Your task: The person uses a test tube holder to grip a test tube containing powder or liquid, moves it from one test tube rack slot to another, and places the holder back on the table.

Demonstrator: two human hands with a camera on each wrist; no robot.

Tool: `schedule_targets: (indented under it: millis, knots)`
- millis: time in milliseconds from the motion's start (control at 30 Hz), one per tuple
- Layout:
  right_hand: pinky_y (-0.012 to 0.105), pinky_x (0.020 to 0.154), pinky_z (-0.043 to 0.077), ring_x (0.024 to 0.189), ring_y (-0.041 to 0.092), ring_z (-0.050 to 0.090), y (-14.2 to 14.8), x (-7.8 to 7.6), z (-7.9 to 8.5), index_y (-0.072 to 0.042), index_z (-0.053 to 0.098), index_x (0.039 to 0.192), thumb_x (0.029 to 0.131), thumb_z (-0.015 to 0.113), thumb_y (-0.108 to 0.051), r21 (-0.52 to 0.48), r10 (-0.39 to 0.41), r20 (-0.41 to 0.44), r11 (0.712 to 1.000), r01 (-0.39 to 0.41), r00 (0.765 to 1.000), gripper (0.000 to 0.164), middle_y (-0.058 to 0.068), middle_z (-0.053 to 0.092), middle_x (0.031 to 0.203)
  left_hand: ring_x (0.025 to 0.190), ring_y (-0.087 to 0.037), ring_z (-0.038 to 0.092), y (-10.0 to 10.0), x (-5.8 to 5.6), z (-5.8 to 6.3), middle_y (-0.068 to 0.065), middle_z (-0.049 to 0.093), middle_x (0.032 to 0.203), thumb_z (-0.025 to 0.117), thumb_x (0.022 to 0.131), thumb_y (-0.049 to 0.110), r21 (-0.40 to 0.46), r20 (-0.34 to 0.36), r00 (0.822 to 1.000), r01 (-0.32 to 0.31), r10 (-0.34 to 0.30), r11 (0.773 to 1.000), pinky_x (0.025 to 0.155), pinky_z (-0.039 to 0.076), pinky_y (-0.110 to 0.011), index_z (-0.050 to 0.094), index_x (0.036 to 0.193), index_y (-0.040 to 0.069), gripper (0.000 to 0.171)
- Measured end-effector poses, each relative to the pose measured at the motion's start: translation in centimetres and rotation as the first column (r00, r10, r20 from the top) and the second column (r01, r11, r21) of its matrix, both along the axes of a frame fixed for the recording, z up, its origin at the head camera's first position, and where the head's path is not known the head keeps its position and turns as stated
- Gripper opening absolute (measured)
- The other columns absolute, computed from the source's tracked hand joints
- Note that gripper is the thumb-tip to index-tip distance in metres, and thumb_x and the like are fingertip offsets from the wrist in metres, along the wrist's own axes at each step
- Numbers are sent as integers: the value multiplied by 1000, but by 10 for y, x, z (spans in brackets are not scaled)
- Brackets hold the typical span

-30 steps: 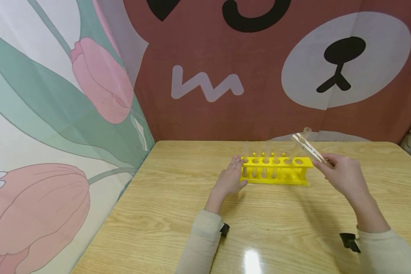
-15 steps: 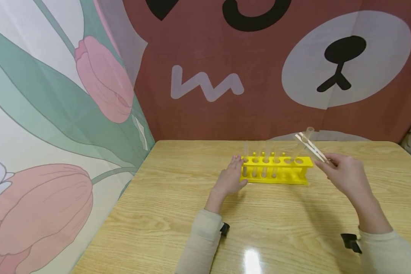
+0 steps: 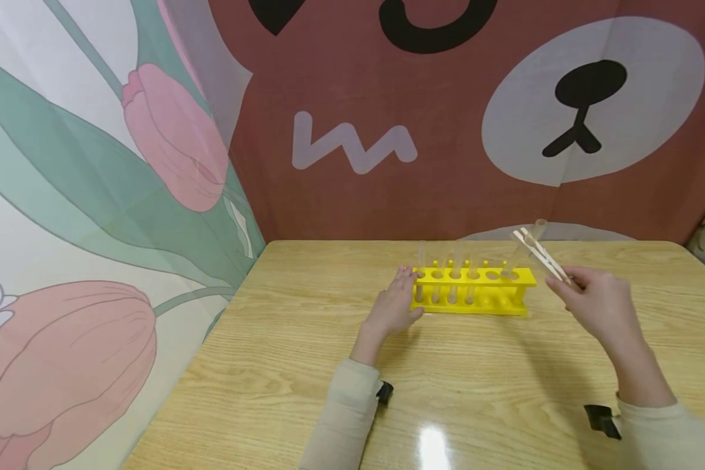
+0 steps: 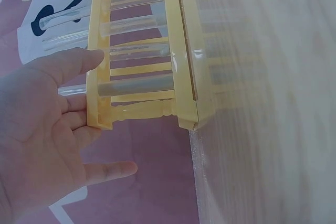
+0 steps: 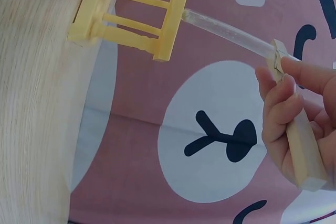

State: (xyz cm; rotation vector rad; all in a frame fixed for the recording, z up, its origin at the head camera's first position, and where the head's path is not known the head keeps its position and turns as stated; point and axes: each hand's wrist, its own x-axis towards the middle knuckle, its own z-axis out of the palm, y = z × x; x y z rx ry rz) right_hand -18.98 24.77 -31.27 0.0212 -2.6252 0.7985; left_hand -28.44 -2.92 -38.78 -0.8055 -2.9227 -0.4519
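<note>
My left hand (image 3: 392,310) grips the left end of a yellow test tube rack (image 3: 472,283). In the left wrist view its thumb lies against the upper shelf, and the little finger sticks out free. Several clear test tubes (image 4: 139,84) stand in the rack's left holes. With my right hand (image 3: 602,305) I hold a wooden test tube clamp (image 5: 304,156), whose jaws are closed around another clear test tube (image 5: 228,32). This tube is tilted, mouth up and to the right. Its lower end is right at the upper shelf, by the right-end holes.
The rack stands toward the back of a wood-grain table (image 3: 258,365). A brown cloth with a bear pattern (image 3: 446,196) hangs behind it. A tulip-patterned cloth (image 3: 88,326) is on the left. Short yellow pegs (image 3: 485,264) line the rack's back.
My right hand, with the clamp and its tube, has shifted slightly right. The tube's lower end has moved from near the fifth hole toward the last one. My left hand stays put.
</note>
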Motion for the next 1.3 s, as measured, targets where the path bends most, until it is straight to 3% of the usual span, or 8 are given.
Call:
schedule_targets:
  millis: [300,633,1300]
  knots:
    - [27,37,37,50,15,52,3,1,1,13,56,107,90,54,-30,4,-17,13,1000,17,1000,46,13,60,66,134,-16,4,0,0,1,-9,15,147,58,87,30,-1,10,1000,0,0,1000,93,38,-43,29,138,8,63]
    - [27,37,35,49,14,52,7,0,1,9,58,102,89,56,-29,27,-15,7,1000,15,1000,41,4,56,59,134,-16,5,-1,0,0,-9,16,147,59,87,30,9,6,1000,5,-5,1000,93,37,-43,31,137,8,62]
    - [28,37,34,48,15,50,7,-4,-4,12,57,103,89,55,-29,40,-13,31,999,12,999,43,6,58,61,134,-16,5,-1,1,0,-8,15,147,59,86,30,7,14,1000,-5,5,1000,94,37,-44,30,138,10,62]
